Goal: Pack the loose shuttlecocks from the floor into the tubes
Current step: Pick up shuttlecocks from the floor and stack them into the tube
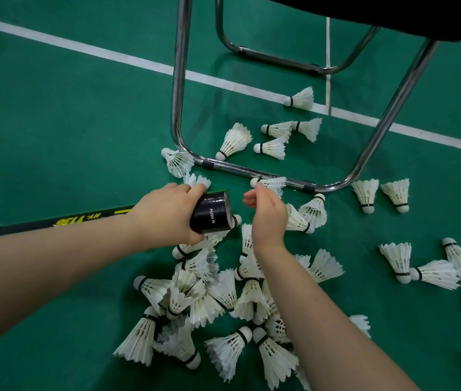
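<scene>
Shuttlecocks [223,300] lie heaped on the floor [68,122] beneath my arms. Left grip [164,215] wraps the tube [212,211] at its mouth, angled rightward for loading; right grip [269,213] hovers loosely curled (apparently empty) beside it.

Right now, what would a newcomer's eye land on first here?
A heap of white shuttlecocks sprawls on the green floor at bottom centre, with strays to the right. Above it the left hand grips a black tube, the right hand empty beside its mouth. A chrome chair frame stands just beyond.
</scene>
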The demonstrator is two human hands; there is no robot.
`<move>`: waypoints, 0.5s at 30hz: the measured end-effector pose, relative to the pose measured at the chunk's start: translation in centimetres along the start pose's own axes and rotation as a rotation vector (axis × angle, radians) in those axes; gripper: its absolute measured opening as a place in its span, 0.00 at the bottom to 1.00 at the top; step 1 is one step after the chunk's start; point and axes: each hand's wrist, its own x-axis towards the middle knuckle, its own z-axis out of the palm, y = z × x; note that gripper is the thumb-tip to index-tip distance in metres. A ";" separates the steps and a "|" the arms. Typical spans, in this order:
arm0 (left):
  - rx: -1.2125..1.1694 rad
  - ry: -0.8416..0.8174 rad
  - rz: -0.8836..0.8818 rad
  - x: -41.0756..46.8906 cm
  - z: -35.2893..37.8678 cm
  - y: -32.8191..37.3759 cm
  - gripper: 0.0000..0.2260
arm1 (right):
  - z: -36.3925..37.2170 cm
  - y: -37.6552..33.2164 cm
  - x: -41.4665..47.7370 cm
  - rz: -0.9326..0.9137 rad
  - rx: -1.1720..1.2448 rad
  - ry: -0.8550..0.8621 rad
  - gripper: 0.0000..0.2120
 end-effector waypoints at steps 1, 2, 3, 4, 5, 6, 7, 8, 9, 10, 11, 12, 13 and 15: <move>0.022 0.003 0.005 0.0 0.1 -0.2 0.29 | -0.4 0.4 0.9 0.006 -0.054 0.012 0.11; 0.041 0.004 0.008 0.0 0.3 -0.4 0.29 | -0.9 1.0 1.9 0.017 -0.122 0.018 0.07; 0.053 0.004 0.008 0.0 0.4 -0.5 0.29 | -1.4 1.5 2.9 0.037 -0.203 0.022 0.06; 0.060 -0.001 0.006 0.0 0.6 -0.7 0.28 | -1.8 1.9 4.1 0.069 -0.298 0.025 0.09; 0.059 -0.005 0.002 0.0 0.7 -0.8 0.28 | -2.0 2.2 5.1 0.114 -0.382 0.028 0.14; 0.052 -0.009 -0.004 0.1 0.9 -0.9 0.28 | -2.2 2.4 6.0 0.149 -0.435 0.039 0.18; 0.043 -0.012 -0.010 0.1 1.0 -1.1 0.28 | -2.2 2.6 6.9 0.167 -0.460 0.056 0.22; 0.033 -0.013 -0.019 0.2 1.0 -1.2 0.28 | -2.2 2.8 7.7 0.182 -0.463 0.075 0.25; 0.024 -0.013 -0.028 0.3 1.1 -1.3 0.28 | -2.0 3.0 8.6 0.197 -0.457 0.092 0.27; 0.017 -0.010 -0.034 0.4 1.1 -1.3 0.28 | -1.9 3.1 9.3 0.210 -0.445 0.099 0.29; 0.013 -0.006 -0.037 0.5 1.1 -1.4 0.28 | -1.6 3.1 10.0 0.224 -0.427 0.091 0.31; 0.011 -0.003 -0.036 0.6 1.1 -1.4 0.28 | -1.4 3.1 10.5 0.250 -0.402 0.077 0.31; 0.009 -0.001 -0.033 0.6 1.1 -1.3 0.28 | -1.2 3.0 11.1 0.282 -0.368 0.065 0.30; 0.005 -0.001 -0.026 0.6 1.2 -1.3 0.28 | -1.1 2.7 11.6 0.356 -0.326 0.038 0.24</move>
